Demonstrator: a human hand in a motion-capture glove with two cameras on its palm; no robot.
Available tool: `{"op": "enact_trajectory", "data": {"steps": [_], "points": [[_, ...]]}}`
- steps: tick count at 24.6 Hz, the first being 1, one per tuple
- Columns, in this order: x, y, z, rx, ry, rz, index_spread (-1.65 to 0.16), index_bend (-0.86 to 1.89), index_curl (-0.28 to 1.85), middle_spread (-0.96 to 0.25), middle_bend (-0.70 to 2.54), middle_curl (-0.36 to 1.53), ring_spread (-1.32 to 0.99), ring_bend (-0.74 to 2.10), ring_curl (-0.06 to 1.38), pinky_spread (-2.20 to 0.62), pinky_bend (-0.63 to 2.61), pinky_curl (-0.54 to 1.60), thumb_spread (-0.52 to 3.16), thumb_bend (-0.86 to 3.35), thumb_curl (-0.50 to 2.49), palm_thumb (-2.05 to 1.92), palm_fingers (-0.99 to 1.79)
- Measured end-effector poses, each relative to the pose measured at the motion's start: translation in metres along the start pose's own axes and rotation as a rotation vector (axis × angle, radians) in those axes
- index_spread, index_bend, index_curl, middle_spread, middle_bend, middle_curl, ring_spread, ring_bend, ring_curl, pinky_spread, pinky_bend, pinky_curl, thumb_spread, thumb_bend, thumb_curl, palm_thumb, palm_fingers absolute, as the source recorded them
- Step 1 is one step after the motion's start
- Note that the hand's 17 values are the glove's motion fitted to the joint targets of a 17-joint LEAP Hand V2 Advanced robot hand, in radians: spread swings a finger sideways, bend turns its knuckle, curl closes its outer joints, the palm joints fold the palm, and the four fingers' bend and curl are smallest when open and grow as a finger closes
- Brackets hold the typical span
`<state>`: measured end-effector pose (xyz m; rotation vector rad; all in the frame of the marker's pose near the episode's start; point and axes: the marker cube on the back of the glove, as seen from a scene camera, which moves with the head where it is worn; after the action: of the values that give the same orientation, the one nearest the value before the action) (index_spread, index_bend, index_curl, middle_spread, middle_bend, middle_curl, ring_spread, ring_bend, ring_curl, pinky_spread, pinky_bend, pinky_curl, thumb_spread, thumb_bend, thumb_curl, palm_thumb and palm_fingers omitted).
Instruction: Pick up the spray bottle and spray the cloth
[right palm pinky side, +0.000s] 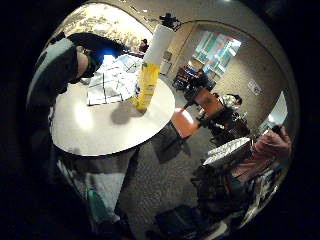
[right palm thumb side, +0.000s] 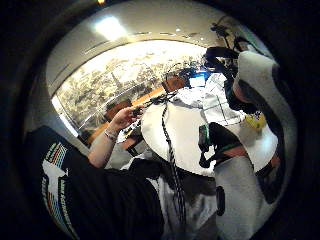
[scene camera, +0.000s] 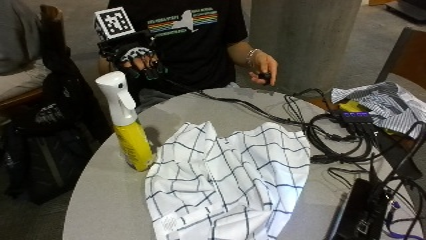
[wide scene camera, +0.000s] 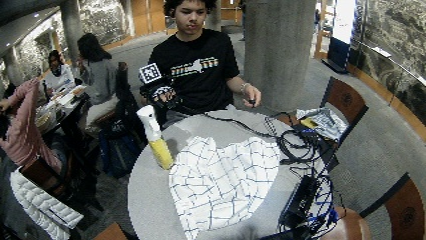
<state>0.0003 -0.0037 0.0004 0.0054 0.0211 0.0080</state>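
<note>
A spray bottle (scene camera: 128, 131) with a yellow body and a white trigger head stands upright on the round grey table (scene camera: 200, 107), at its left edge. Beside it lies a white cloth (scene camera: 229, 182) with a dark grid pattern, spread over the middle of the table. My gloved right hand (scene camera: 138, 59) hangs in the air behind and above the bottle, apart from it, fingers loosely curled and holding nothing. The little finger side palm view shows the bottle (right palm pinky side: 148, 75) and the cloth (right palm pinky side: 112, 80) on the table. My bare left hand (scene camera: 263, 67) pinches a small dark object above the table's far edge.
Black cables (scene camera: 333, 135) and a power strip lie on the table's right side, near a striped cloth (scene camera: 383, 102). A dark device (scene camera: 363, 210) sits at the right front. A chair with bags (scene camera: 53, 110) stands left of the table, a concrete pillar (scene camera: 303, 40) behind.
</note>
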Motion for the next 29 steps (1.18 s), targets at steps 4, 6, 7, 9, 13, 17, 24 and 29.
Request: {"op": "enact_trajectory", "data": {"steps": [4, 6, 7, 9, 13, 17, 24, 29], "points": [[-0.003, -0.002, -0.003, 0.006, 0.042, 0.018, -0.15, 0.28, 0.16, -0.05, 0.45, 0.17, -0.07, 0.42, 0.17, 0.02, 0.27, 0.12, 0.47, 0.38, 0.19, 0.67, 1.14], [-0.005, 0.000, -0.005, 0.005, 0.062, 0.033, -0.18, 0.28, 0.20, -0.06, 0.46, 0.20, -0.08, 0.43, 0.21, 0.02, 0.27, 0.15, 0.55, 0.37, 0.21, 0.69, 1.13], [-0.006, 0.002, -0.007, 0.001, 0.068, 0.040, -0.19, 0.27, 0.21, -0.06, 0.46, 0.21, -0.08, 0.43, 0.22, 0.02, 0.26, 0.16, 0.58, 0.36, 0.22, 0.70, 1.12], [-0.005, 0.007, -0.008, -0.014, 0.075, 0.050, -0.20, 0.26, 0.24, -0.06, 0.46, 0.24, -0.09, 0.42, 0.24, 0.02, 0.26, 0.18, 0.63, 0.34, 0.24, 0.71, 1.12], [0.001, 0.011, -0.009, -0.033, 0.088, 0.061, -0.22, 0.23, 0.27, -0.07, 0.45, 0.27, -0.10, 0.42, 0.27, 0.02, 0.24, 0.21, 0.71, 0.31, 0.27, 0.74, 1.12], [0.004, 0.008, -0.008, -0.039, 0.084, 0.073, -0.23, 0.22, 0.30, -0.08, 0.45, 0.30, -0.11, 0.37, 0.27, 0.01, 0.22, 0.22, 0.78, 0.26, 0.30, 0.74, 1.12], [0.018, 0.004, 0.003, -0.071, 0.011, 0.169, -0.25, 0.20, 0.34, -0.08, 0.40, 0.32, -0.12, 0.32, 0.28, 0.03, 0.20, 0.25, 0.88, 0.16, 0.31, 0.70, 1.07], [0.031, 0.008, 0.004, -0.049, -0.114, 0.314, -0.28, 0.13, 0.33, -0.08, 0.34, 0.33, -0.12, 0.30, 0.29, 0.06, 0.21, 0.27, 0.93, 0.09, 0.31, 0.66, 0.98]]}}
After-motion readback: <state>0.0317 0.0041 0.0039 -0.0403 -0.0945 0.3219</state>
